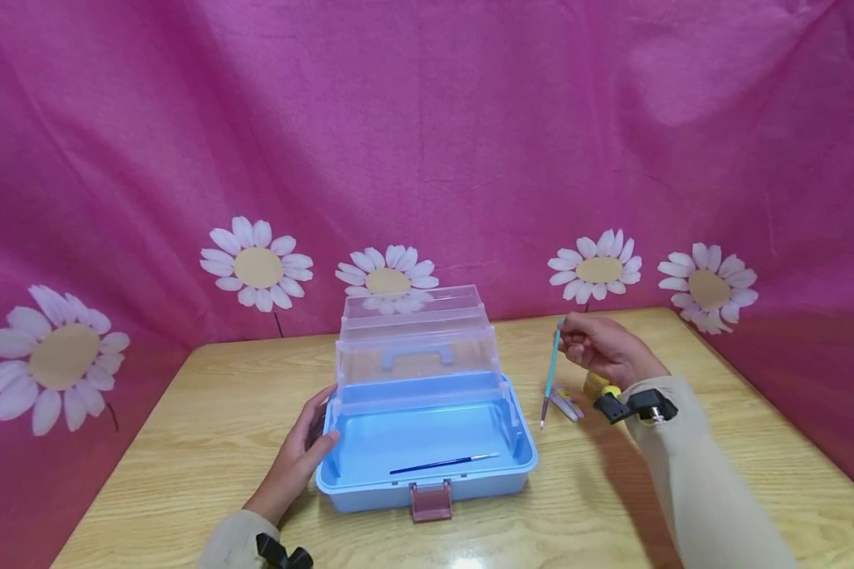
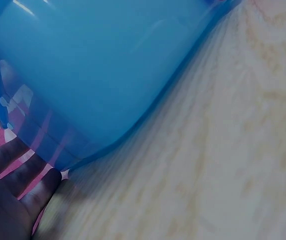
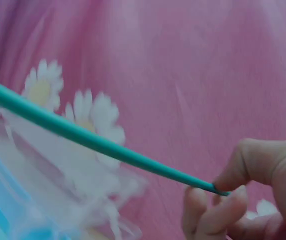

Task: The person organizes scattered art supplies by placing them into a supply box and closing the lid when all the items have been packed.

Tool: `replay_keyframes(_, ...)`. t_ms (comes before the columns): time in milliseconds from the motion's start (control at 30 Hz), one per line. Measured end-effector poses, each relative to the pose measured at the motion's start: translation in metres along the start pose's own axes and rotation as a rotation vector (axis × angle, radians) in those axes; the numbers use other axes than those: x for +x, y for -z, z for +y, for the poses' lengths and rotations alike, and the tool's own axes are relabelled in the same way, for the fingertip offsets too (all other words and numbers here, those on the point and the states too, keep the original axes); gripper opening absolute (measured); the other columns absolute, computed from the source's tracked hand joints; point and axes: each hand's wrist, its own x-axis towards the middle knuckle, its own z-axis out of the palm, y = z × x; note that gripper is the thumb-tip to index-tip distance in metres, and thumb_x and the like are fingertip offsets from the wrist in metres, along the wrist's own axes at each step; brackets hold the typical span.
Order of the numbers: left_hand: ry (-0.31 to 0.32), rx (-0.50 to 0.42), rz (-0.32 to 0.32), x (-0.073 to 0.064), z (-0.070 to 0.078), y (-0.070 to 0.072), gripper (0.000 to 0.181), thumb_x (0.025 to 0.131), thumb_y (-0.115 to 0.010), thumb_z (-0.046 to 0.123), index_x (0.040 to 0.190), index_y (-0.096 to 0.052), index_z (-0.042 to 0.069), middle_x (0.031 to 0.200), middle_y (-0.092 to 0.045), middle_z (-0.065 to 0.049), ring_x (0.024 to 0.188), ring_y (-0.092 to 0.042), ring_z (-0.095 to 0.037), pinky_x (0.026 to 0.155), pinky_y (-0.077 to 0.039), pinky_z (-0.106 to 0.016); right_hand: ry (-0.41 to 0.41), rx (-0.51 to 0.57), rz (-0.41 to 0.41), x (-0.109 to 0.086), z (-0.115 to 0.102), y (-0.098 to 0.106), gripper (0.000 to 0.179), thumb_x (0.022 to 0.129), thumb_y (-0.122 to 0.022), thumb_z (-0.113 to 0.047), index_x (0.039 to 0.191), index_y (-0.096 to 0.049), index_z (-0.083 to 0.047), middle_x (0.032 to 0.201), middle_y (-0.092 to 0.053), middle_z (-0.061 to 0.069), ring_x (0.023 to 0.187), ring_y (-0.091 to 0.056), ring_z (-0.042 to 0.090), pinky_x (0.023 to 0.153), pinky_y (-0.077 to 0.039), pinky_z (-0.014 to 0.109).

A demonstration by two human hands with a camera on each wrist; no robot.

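Note:
A light blue plastic storage box (image 1: pixel 427 431) stands on the table with its clear lid (image 1: pixel 413 324) raised. At its left side, my left hand (image 1: pixel 302 450) holds the wall, thumb over the rim and fingers along the outside; in the left wrist view the fingers (image 2: pixel 38 192) lie against the box (image 2: pixel 93 75). Inside the box lies a dark blue paintbrush (image 1: pixel 437 464). To the right of the box, my right hand (image 1: pixel 605 348) pinches a teal paintbrush (image 1: pixel 553 359) by its handle end, bristles down. In the right wrist view the teal handle (image 3: pixel 108 147) runs from the fingertips.
Small items with purple and white parts (image 1: pixel 565 403) lie on the table beneath my right hand, with a yellow thing (image 1: pixel 596 385) near the wrist. A pink latch (image 1: pixel 431 503) hangs at the box's front. Behind the wooden table (image 1: pixel 206 442) hangs a pink flowered cloth (image 1: pixel 470 158).

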Motion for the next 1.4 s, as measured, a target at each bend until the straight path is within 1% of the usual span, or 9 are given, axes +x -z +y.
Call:
replay_keyframes(200, -0.003, -0.004, -0.006, -0.001, -0.001, 0.000, 0.058, 0.096, -0.057, 0.035, 0.146, -0.028, 0.042, 0.155, -0.030, -0.004, 0.142, -0.028, -0.031, 0.113, -0.023, -0.055, 0.043, 0.119, -0.009, -0.016, 0.002, -0.021, 0.032, 0.097, -0.040, -0.001, 0.074, -0.062, -0.001, 0.065, -0.057, 0.005, 0.057, -0.050, 0.006, 0.050, -0.043, 0.013)
replay_keyframes(400, -0.019, 0.005, -0.007, -0.001, -0.001, -0.001, 0.058, 0.097, -0.056, 0.034, 0.147, -0.027, 0.041, 0.155, -0.030, -0.005, 0.142, -0.028, -0.032, 0.114, -0.022, -0.055, 0.043, 0.149, 0.162, -0.034, 0.005, -0.039, 0.005, 0.093, -0.058, -0.008, 0.089, -0.060, -0.004, 0.083, -0.062, 0.007, 0.072, -0.060, 0.012, 0.066, -0.054, 0.017)
replay_keyframes(533, -0.009, 0.006, -0.009, -0.001, 0.000, -0.001, 0.058, 0.097, -0.056, 0.034, 0.147, -0.027, 0.041, 0.155, -0.031, -0.005, 0.142, -0.028, -0.032, 0.114, -0.021, -0.055, 0.041, 0.200, 0.247, -0.041, 0.009, -0.047, 0.016, 0.089, -0.066, -0.008, 0.101, -0.056, -0.005, 0.094, -0.059, 0.006, 0.082, -0.062, 0.013, 0.080, -0.055, 0.021)
replay_keyframes(700, -0.002, 0.006, -0.008, -0.002, 0.000, -0.001, 0.058, 0.097, -0.056, 0.034, 0.147, -0.027, 0.041, 0.155, -0.030, -0.005, 0.142, -0.027, -0.032, 0.114, -0.021, -0.056, 0.080, 0.250, 0.293, -0.044, 0.017, -0.056, 0.007, 0.089, -0.065, -0.007, 0.094, -0.061, -0.004, 0.105, -0.053, 0.007, 0.088, -0.062, 0.015, 0.087, -0.054, 0.025)
replay_keyframes(800, -0.001, 0.003, -0.008, -0.001, 0.001, -0.001, 0.058, 0.097, -0.056, 0.034, 0.147, -0.027, 0.041, 0.155, -0.029, -0.005, 0.142, -0.027, -0.031, 0.114, -0.021, -0.055, 0.114, 0.257, 0.300, -0.045, 0.023, -0.060, 0.003, 0.090, -0.064, -0.006, 0.089, -0.064, -0.004, 0.106, -0.052, 0.007, 0.089, -0.063, 0.016, 0.089, -0.053, 0.025)
replay_keyframes(867, -0.005, 0.000, -0.007, -0.001, 0.001, -0.001, 0.058, 0.097, -0.056, 0.034, 0.147, -0.027, 0.041, 0.155, -0.029, -0.005, 0.143, -0.027, -0.031, 0.114, -0.021, -0.055, 0.128, 0.253, 0.305, -0.046, 0.026, -0.061, 0.004, 0.090, -0.065, -0.007, 0.093, -0.063, -0.005, 0.104, -0.053, 0.006, 0.089, -0.064, 0.016, 0.089, -0.053, 0.026)
replay_keyframes(1033, -0.010, 0.003, -0.008, -0.001, 0.001, -0.001, 0.058, 0.097, -0.056, 0.033, 0.147, -0.027, 0.041, 0.156, -0.028, -0.004, 0.143, -0.026, -0.031, 0.114, -0.021, -0.055, 0.126, 0.196, 0.328, -0.047, 0.034, -0.062, 0.025, 0.091, -0.066, -0.010, 0.111, -0.052, -0.010, 0.099, -0.055, 0.005, 0.087, -0.065, 0.016, 0.087, -0.054, 0.029)
replay_keyframes(1133, -0.012, 0.011, -0.007, -0.001, 0.001, -0.001, 0.059, 0.097, -0.057, 0.034, 0.147, -0.027, 0.041, 0.156, -0.028, -0.004, 0.143, -0.026, -0.032, 0.113, -0.021, -0.055, 0.122, 0.182, 0.320, -0.046, 0.038, -0.062, 0.028, 0.092, -0.065, -0.008, 0.114, -0.048, -0.011, 0.098, -0.056, 0.005, 0.087, -0.067, 0.017, 0.086, -0.055, 0.030)
replay_keyframes(1400, -0.005, 0.011, -0.001, 0.000, 0.001, -0.001, 0.059, 0.097, -0.057, 0.034, 0.147, -0.027, 0.041, 0.156, -0.028, -0.004, 0.143, -0.027, -0.031, 0.113, -0.022, -0.054, 0.111, 0.192, 0.192, -0.045, 0.045, -0.063, 0.008, 0.094, -0.061, -0.007, 0.100, -0.057, -0.009, 0.094, -0.067, 0.008, 0.091, -0.069, 0.022, 0.088, -0.054, 0.034)
